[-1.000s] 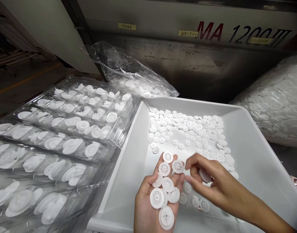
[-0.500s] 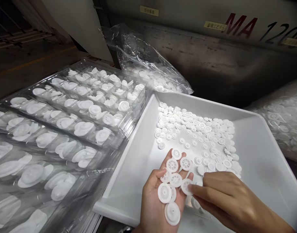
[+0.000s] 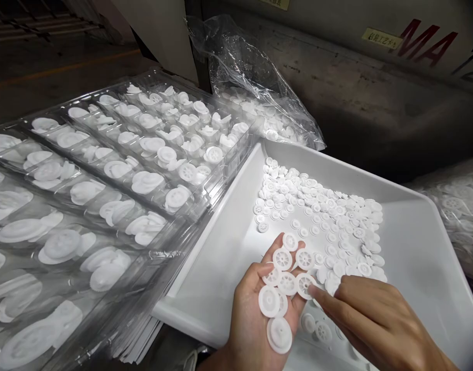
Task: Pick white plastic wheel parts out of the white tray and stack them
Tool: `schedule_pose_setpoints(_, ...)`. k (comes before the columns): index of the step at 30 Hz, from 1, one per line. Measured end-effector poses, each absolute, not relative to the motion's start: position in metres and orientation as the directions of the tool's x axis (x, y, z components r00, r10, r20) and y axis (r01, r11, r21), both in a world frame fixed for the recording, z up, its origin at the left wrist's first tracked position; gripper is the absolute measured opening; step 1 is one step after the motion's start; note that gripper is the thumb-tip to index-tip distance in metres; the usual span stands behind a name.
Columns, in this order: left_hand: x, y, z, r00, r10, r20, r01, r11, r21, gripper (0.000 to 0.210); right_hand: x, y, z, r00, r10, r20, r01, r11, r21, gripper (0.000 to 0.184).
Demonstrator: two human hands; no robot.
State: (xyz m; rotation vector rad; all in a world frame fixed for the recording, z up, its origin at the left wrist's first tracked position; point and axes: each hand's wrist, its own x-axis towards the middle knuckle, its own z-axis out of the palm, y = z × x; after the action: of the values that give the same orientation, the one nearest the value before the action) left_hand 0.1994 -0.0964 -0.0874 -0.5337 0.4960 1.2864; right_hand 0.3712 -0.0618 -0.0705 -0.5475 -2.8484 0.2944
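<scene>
My left hand [image 3: 255,304] is palm up over the front of a light grey plastic bin [image 3: 205,268], holding several white plastic gears [image 3: 287,283] spread over the palm and fingers. Its thumb rests on one gear near the left edge of the group. My right hand [image 3: 375,319] reaches in from the right with fingers curled, and its index fingertip is at the rim of a spoked gear [image 3: 305,285] lying by the left fingers. The right thumb is hidden. Many loose white gears [image 3: 325,206] lie on the bin floor, some partly behind the hands.
Left of the bin are stacked clear plastic trays [image 3: 143,232] with white parts in their compartments. A clear bag [image 3: 267,108] of white parts stands behind the bin, another bag [image 3: 460,206] on the right. A machine panel [image 3: 337,82] rises behind.
The view has shifted, so the scene sits further right and the panel higher. The gear at my right fingertips now lies flatter against the left fingers, and my right index finger has drawn to its edge.
</scene>
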Motion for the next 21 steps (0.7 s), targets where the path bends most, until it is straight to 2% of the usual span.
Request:
schedule_pose_setpoints(9,0.2016,-0.0953,-0.0906,0.222,0.765,-0.605,-0.975,0.176,-0.136,0.050,0.3648,-0.0627,-0.0658,-0.903,0.378,0.205,0.338,0.918,-0.205,0.039)
schedule_pose_setpoints(21,0.2010,-0.0958,-0.0851,0.216,0.745,-0.631,-0.975,0.202,-0.094,0.050,0.3654,-0.0615,-0.0654,-0.912,0.366,0.187,0.334,0.924,-0.185,0.036)
